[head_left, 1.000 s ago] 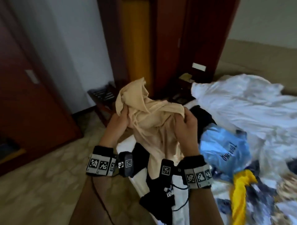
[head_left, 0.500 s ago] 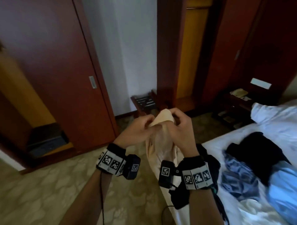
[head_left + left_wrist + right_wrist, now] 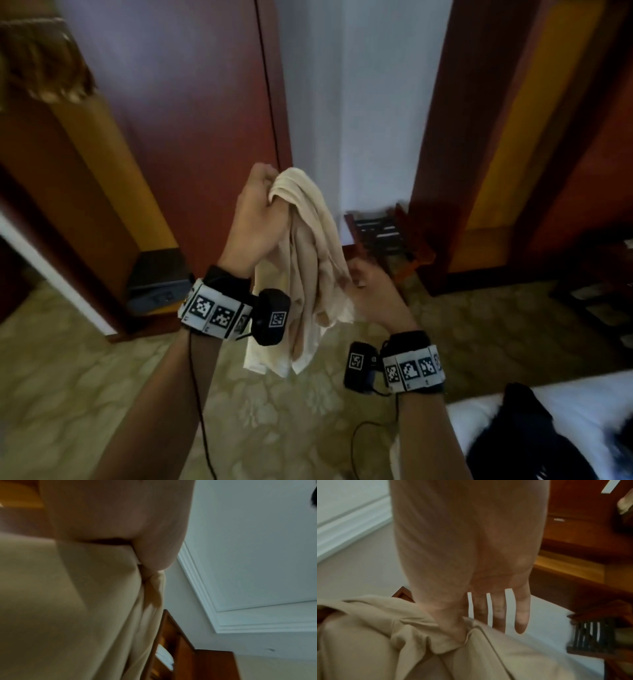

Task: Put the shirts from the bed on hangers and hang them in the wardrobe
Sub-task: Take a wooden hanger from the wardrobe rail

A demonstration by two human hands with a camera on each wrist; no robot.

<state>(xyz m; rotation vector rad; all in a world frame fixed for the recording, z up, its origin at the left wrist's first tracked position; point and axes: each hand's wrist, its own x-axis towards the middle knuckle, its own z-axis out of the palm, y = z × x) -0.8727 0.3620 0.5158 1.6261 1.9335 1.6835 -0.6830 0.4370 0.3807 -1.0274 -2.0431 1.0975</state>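
Observation:
A beige shirt (image 3: 308, 260) hangs bunched in the air in front of the wardrobe (image 3: 198, 120). My left hand (image 3: 260, 205) is raised and grips the shirt's top in a fist; the left wrist view shows the palm (image 3: 120, 513) above the cloth (image 3: 68, 615). My right hand (image 3: 370, 291) is lower, at the shirt's right edge. In the right wrist view its thumb is sunk in a puckered fold of the shirt (image 3: 436, 655), with three fingers (image 3: 498, 609) straight beyond it. No hanger is in view.
The wardrobe's left bay (image 3: 113, 164) stands open, with a brown garment (image 3: 41, 68) hanging at the top and a dark box (image 3: 157, 277) on its floor. A slatted luggage rack (image 3: 380, 233) stands against the wall. The white bed (image 3: 582, 401) with a black garment (image 3: 520, 442) is at lower right.
The view has swung from the bed to the wardrobe. My left hand has lifted the shirt higher. My right hand has left the shirt's top and dropped to its right edge.

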